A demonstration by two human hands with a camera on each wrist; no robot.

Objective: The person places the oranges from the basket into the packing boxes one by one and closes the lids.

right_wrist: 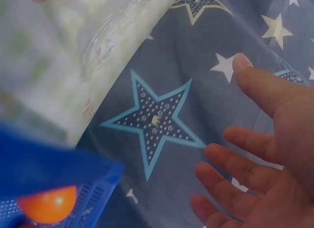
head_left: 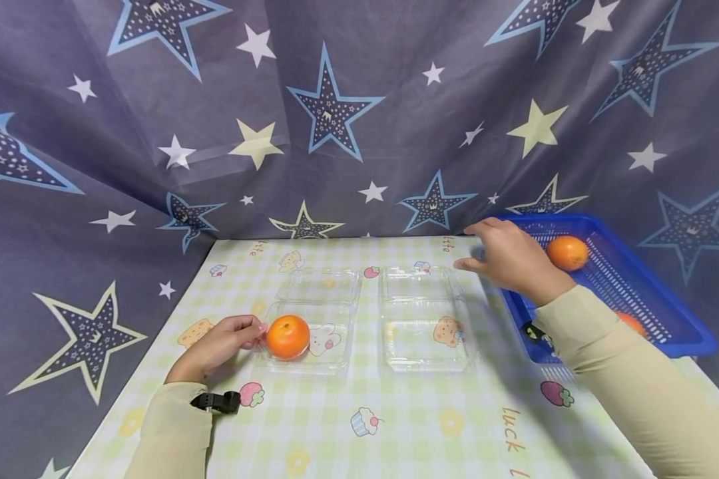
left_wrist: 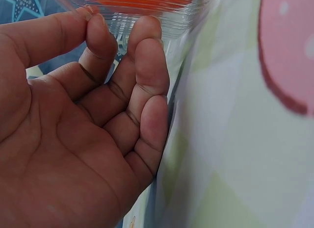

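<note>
Orange in left clamshell (head_left: pixel 287 337): sits in the near half, toward the left wall; being round, it could roll across the smooth floor if the container were jerked
Left clear plastic clamshell (head_left: pixel 329 364): lid laid back, thin-walled; a hard pull on one side could tilt or drag it, fruit included
Left hand (head_left: pixel 218 342): thumb and forefinger nearly closed, pinching the container's rim beside the fruit; too firm a pinch could buckle the plastic
Right hand (head_left: pixel 518 256): fingers well spread, thumb apart, holding nothing, above the far left corner of the blue basket
Blue perforated basket (head_left: pixel 689 342): contains one orange at the far end (head_left: pixel 568 253) and another partly hidden by the sleeve (head_left: pixel 628 323); a knock could set both rolling
Right sleeve (head_left: pixel 641 379): crosses over the basket; dropping the forearm could snag the rim and shift it
Right clear plastic clamshell (head_left: pixel 428 364): opened beside the left one; a sideways slip of either could bring them into contact
</note>
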